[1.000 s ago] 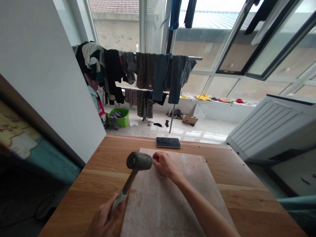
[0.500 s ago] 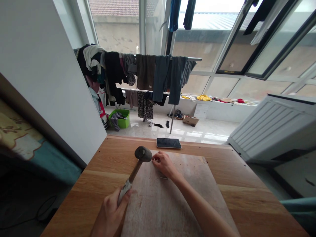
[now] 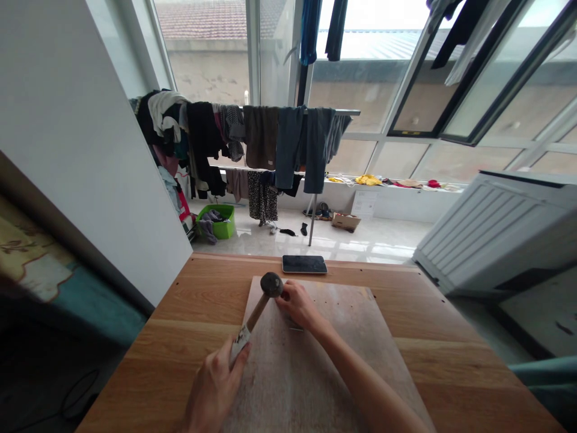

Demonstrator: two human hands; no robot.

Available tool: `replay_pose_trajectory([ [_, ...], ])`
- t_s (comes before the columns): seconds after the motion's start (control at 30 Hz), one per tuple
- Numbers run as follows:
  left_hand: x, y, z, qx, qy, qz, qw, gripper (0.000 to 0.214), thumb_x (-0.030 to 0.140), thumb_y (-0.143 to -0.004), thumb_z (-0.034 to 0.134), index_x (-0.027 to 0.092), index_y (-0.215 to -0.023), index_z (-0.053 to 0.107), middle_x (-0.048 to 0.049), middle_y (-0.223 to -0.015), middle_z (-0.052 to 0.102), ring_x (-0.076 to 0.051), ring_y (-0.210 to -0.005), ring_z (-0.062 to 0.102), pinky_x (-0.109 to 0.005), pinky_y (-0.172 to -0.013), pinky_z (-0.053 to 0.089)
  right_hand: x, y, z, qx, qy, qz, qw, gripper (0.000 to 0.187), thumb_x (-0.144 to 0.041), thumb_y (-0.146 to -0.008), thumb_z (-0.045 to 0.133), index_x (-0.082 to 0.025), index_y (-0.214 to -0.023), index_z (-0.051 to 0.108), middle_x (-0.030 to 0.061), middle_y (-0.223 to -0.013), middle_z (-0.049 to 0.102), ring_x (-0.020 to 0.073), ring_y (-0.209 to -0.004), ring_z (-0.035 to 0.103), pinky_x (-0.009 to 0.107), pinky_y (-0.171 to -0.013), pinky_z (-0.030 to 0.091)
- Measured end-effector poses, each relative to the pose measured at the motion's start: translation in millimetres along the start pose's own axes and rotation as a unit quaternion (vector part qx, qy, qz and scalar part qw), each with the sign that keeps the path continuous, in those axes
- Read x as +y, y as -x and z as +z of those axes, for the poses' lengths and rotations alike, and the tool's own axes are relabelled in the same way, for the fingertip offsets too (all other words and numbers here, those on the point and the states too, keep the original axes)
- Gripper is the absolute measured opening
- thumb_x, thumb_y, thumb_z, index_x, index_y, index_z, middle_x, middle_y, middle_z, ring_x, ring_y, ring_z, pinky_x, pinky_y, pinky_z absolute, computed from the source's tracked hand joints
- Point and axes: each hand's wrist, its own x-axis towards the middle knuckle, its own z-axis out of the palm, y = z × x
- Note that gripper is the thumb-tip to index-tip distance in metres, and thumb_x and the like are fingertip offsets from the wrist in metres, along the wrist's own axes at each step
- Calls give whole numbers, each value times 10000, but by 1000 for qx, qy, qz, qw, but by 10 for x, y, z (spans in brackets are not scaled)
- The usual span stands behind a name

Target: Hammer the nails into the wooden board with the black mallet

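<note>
Mallet (image 3: pixel 271 284) head sat at the right hand (image 3: pixel 297 305), whose fingers pinched something unseen on the board (image 3: pixel 315 361). Left hand (image 3: pixel 215 388) gripped its handle; short, square taps would have spared those fingers.

1. Whatever the right hand (image 3: pixel 297 304) pinches just beside the mallet head (image 3: pixel 271 284) is too small to tell.
2. The left hand (image 3: pixel 215 388) hides the end of the mallet handle (image 3: pixel 252 320).
3. Both forearms are cut off by the bottom edge.
4. The thin board (image 3: pixel 315 361) under the hands runs out past that edge.
</note>
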Motion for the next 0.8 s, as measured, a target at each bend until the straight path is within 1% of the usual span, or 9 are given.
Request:
replay_pose_trajectory([
  [0.07, 1, -13, -10, 0, -27, -9, 1000, 284, 403, -1019, 424, 254, -969, 660, -75, -877, 778, -263, -885, 753, -264, -666, 454, 19, -1, -6, -6, -5, -2, 1000, 131, -96, -799, 626, -160, -691, 663, 16, -775, 585, 160, -756, 563, 253, -706, 407],
  [0.13, -3, -29, -22, -6, -45, -1, 999, 279, 394, -1020, 429, 255, -930, 653, -68, -845, 771, -265, -850, 751, -268, -640, 434, 44, -1, -40, -10, -10, -5, 1000, 81, -89, -771, 657, -164, -768, 688, 21, -819, 619, 167, -788, 585, 255, -725, 423],
  [0.23, -14, -41, -34, -8, -46, 3, 999, 275, 383, -1025, 420, 259, -925, 644, -55, -834, 764, -254, -825, 745, -266, -632, 419, 70, 10, -166, 2, -10, 1, 1000, 240, -88, -755, 680, -177, -977, 691, 27, -902, 672, 179, -868, 619, 275, -805, 447],
  [0.3, -17, -42, -35, -8, -42, 1, 999, 270, 375, -1026, 415, 258, -933, 640, -55, -840, 762, -253, -837, 744, -265, -648, 422, 63, 31, -282, 3, 3, 14, 1000, 243, -111, -789, 653, -178, -1022, 664, 28, -907, 689, 176, -878, 630, 281, -826, 450],
  [0.4, -12, -47, -32, -17, -36, -2, 999, 275, 382, -1025, 414, 255, -939, 642, -61, -849, 763, -258, -842, 743, -268, -654, 426, 7, 83, -411, -30, 42, 42, 998, 118, -165, -837, 605, -167, -948, 645, 35, -848, 694, 162, -796, 630, 255, -731, 442],
  [0.47, -10, -54, -29, -16, -32, -4, 999, 282, 397, -1023, 417, 255, -955, 652, -63, -858, 768, -260, -842, 745, -268, -649, 430, -46, 121, -422, -55, 68, 56, 995, 107, -181, -810, 623, -162, -913, 644, 41, -814, 696, 168, -752, 621, 253, -668, 412],
  [0.57, -23, -57, -26, -1, -22, 1, 1000, 291, 401, -1016, 428, 252, -946, 667, -68, -855, 771, -248, -835, 749, -254, -653, 449, -118, 152, -336, -76, 101, 64, 990, 217, -126, -700, 656, -158, -914, 651, 56, -793, 697, 200, -755, 614, 268, -631, 360],
  [0.67, -54, -41, -33, 10, -1, 9, 1000, 311, 421, -1006, 427, 256, -926, 677, -67, -835, 771, -238, -830, 755, -239, -654, 472, -153, 128, -221, -81, 123, 70, 987, 303, -65, -623, 643, -154, -912, 662, 76, -793, 692, 216, -743, 608, 277, -612, 327],
  [0.8, -95, -1, -80, 0, 31, 0, 1000, 342, 466, -982, 401, 263, -935, 672, -67, -869, 776, -252, -873, 749, -258, -684, 489, -119, 44, -165, -67, 110, 62, 990, 212, -33, -591, 635, -159, -758, 663, 66, -727, 672, 203, -692, 602, 273, -597, 336],
])
